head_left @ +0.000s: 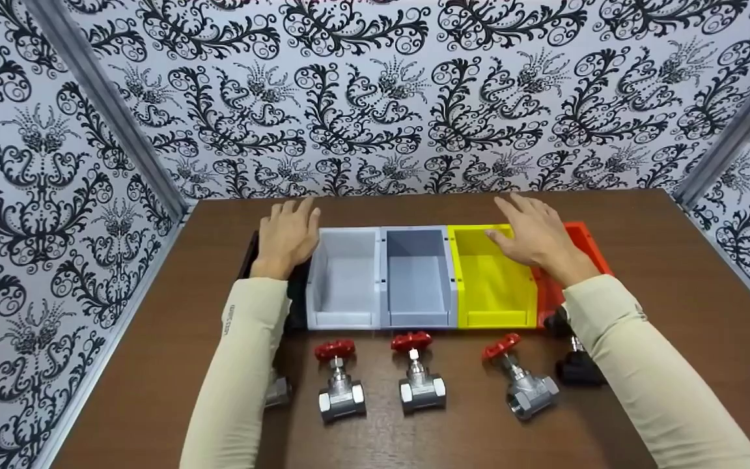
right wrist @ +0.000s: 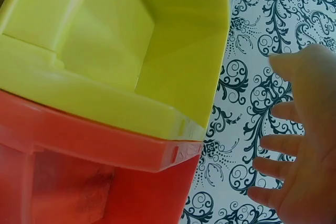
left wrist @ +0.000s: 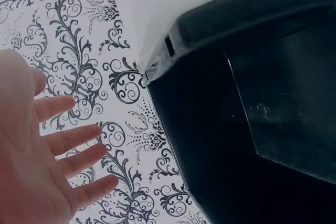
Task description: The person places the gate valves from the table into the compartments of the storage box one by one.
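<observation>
Raised over a row of plastic bins, both hands are free of any grasp, fingers extended, in the head view I watch from my remote station. The left hand (head_left: 286,240) is above the black bin (head_left: 297,299), which the hand and sleeve partly hide; the right hand (head_left: 540,238) is above the yellow bin (head_left: 499,318) and the red bin (head_left: 586,244), its thumb over the yellow. Between the hands I see the white bin (head_left: 344,320) and the grey bin (head_left: 419,319), side by side. My wrist views show each palm apart from the nearest bin's walls. Closer to the person than either hand, red-wheeled valves rest on the brown table (head_left: 401,446): the first valve (head_left: 341,394) right of the left forearm, the second valve (head_left: 421,389) between both forearms, the third valve (head_left: 528,389), tilted, beside the right forearm. Sleeves partly cover a metal fitting (head_left: 278,392) at left and a black fitting (head_left: 580,369) at right.
</observation>
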Action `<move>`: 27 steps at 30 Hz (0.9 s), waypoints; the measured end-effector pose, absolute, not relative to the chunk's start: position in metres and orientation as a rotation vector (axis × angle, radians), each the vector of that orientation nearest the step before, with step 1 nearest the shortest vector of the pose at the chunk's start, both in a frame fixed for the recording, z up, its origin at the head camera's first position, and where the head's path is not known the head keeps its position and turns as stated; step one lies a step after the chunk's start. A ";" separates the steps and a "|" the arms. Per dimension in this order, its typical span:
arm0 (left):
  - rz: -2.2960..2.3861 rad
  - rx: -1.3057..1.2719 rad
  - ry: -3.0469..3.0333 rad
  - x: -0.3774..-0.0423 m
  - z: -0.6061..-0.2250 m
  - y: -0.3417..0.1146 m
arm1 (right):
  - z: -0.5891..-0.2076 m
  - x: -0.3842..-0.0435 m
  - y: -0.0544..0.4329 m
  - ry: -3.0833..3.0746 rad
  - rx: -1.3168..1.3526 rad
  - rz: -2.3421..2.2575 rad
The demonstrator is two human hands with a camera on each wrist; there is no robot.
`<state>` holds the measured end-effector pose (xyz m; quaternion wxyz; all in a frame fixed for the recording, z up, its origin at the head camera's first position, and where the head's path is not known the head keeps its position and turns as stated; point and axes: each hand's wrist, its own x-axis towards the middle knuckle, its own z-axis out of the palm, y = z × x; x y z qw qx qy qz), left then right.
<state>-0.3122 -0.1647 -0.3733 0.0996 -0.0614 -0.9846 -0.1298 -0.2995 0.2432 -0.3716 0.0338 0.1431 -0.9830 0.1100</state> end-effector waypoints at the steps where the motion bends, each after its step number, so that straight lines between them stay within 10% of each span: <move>1: -0.395 -0.175 -2.909 -0.311 -0.374 -0.166 | -0.371 -0.298 0.244 -3.023 0.442 0.330; 27: -0.470 -0.038 -2.928 -0.285 -0.374 -0.227 | -0.372 -0.277 0.260 -3.025 0.481 0.342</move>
